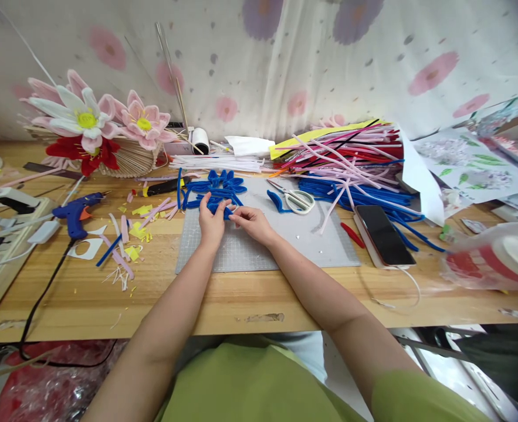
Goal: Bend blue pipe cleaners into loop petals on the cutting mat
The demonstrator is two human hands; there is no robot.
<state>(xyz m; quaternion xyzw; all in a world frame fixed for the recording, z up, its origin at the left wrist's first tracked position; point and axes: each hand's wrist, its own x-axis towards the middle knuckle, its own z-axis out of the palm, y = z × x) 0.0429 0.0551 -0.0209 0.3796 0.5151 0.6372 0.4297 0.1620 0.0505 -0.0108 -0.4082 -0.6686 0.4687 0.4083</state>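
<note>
My left hand (212, 221) pinches a bent blue pipe cleaner piece (220, 207) over the grey cutting mat (267, 257). From the other side, the fingertips of my right hand (255, 225) close on the same piece's right end. Part of it is hidden behind my fingers. Just beyond my hands lie several blue pipe cleaner loops (223, 181), shaped like petals. Right of them, on the mat, a folded blue piece (276, 201) lies beside white-handled scissors (300, 201).
A blue glue gun (74, 217) and pink and yellow scraps (139, 231) lie on the left. Pipe cleaner flowers (91, 120) stand behind them. Blue pipe cleaners (355, 192) are heaped at back right, near a phone (385, 236) and a plastic-wrapped cup (496, 255).
</note>
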